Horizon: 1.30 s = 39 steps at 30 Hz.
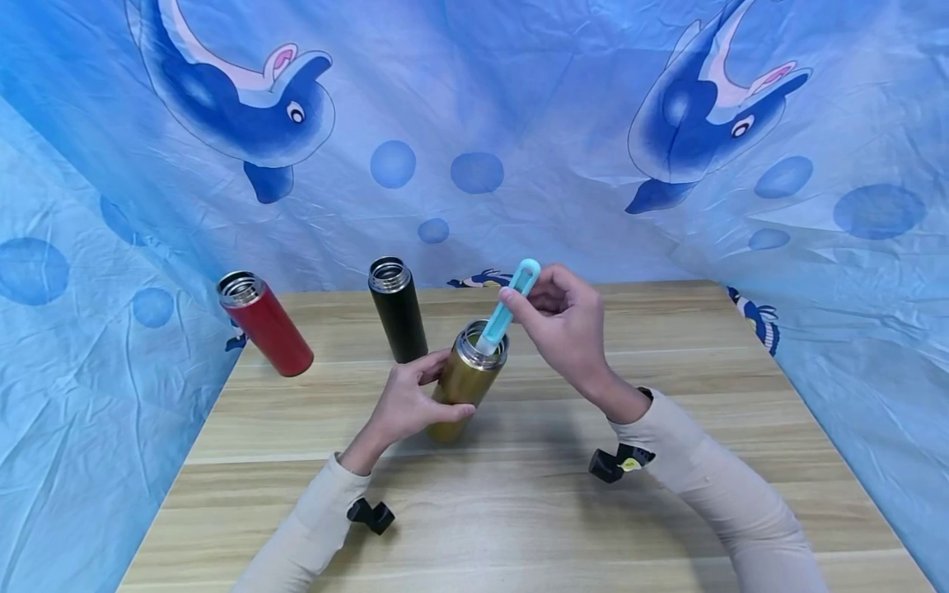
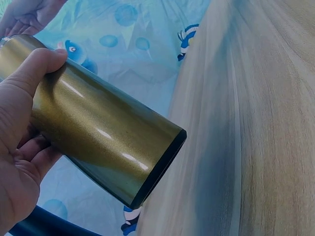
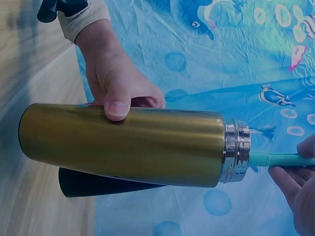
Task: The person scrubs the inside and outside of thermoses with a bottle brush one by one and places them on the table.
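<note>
My left hand (image 1: pixel 415 399) grips a gold thermos bottle (image 1: pixel 469 380) round its body, with the thumb across the near side. The bottle is lidless and tilted, its steel mouth towards the upper right. In the left wrist view its dark base looks lifted off the tabletop. Between thumb and fingers, my right hand (image 1: pixel 569 329) pinches the teal handle of what looks like a bottle brush (image 1: pixel 498 324). The handle's lower end goes into the bottle mouth, so its head is hidden inside. In the right wrist view the teal handle (image 3: pixel 280 160) runs straight out of the steel neck.
A black thermos bottle (image 1: pixel 400 317) stands lidless just behind the left hand. Farther left stands a red lidless bottle (image 1: pixel 276 331). They share a wood-grain table (image 1: pixel 504 511), with a blue dolphin-print sheet (image 1: pixel 474 99) behind and at both sides.
</note>
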Available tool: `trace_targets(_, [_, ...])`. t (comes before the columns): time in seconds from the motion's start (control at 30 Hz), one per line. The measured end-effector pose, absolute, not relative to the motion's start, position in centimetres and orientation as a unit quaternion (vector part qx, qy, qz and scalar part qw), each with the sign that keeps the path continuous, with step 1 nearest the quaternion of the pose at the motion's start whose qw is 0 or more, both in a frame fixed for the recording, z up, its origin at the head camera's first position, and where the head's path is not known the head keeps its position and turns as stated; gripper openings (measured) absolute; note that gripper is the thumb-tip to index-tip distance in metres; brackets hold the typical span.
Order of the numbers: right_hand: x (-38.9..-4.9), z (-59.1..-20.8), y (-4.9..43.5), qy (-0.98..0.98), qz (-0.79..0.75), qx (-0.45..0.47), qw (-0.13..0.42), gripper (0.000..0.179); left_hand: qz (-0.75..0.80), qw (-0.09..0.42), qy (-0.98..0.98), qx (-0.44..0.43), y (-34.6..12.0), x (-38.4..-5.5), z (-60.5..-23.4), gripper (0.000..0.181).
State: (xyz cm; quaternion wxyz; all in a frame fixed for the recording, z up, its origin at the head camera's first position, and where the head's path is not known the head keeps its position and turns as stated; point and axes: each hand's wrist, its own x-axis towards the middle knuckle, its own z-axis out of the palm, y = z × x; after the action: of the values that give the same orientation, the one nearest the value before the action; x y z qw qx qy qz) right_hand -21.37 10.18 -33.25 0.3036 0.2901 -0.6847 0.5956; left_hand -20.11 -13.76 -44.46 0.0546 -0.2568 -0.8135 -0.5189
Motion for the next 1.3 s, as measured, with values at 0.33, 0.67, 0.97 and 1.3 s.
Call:
trace_targets(0.33, [-21.2, -32.7, 10.5, -0.689, 0.594, 0.290, 0.296, 0.016, -0.524, 0.041, -0.814, -0.247, -14.0, -20.1, -44.7, 0.074])
trace_targets(0.67, [-21.3, -31.7, 11.0, -0.684, 0.590, 0.305, 0.303, 0.016, -0.525, 0.038, -0.810, -0.259, -14.4, -20.2, -45.1, 0.072])
trace_targets(0.97, [-21.4, -30.8, 11.6, -0.681, 0.587, 0.312, 0.306, 0.018, -0.523, 0.033, -0.811, -0.259, -14.5, -20.2, -45.1, 0.074])
trace_targets(1.3, [-21.7, -30.0, 12.1, -0.669, 0.585, 0.333, 0.315, 0.018, -0.522, 0.038, -0.811, -0.261, -14.6, -20.1, -45.1, 0.075])
